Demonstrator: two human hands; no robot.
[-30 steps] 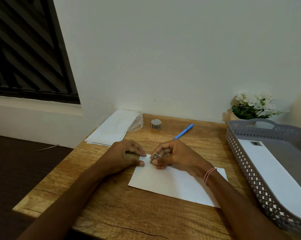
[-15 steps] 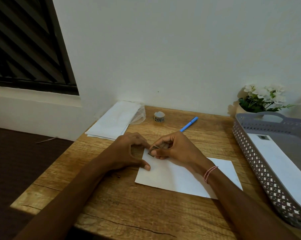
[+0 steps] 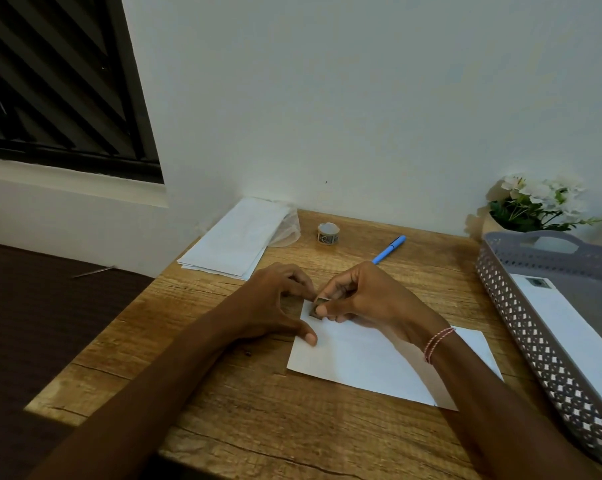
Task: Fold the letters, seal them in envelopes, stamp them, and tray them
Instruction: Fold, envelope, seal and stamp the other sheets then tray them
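Note:
A white envelope (image 3: 372, 362) lies flat on the wooden table (image 3: 244, 410) in front of me. My right hand (image 3: 365, 296) pinches a small dark stamp (image 3: 318, 306) at the envelope's upper left corner. My left hand (image 3: 275, 303) rests on the envelope's left edge, thumb pressing the paper and fingertips beside the stamp. At the right stands a grey perforated tray (image 3: 534, 327) holding a stamped white envelope (image 3: 576, 334). A small roll of stamps (image 3: 328, 233) sits near the wall.
A stack of white papers and envelopes (image 3: 235, 239) lies at the table's far left corner. A blue pen (image 3: 389, 249) lies behind my right hand. A pot of white flowers (image 3: 534, 206) stands behind the tray. The table's left edge drops to a dark floor.
The view has shifted slightly. My right hand has brought the stamp down onto the envelope's corner, and my left thumb has slid down along the envelope's left edge.

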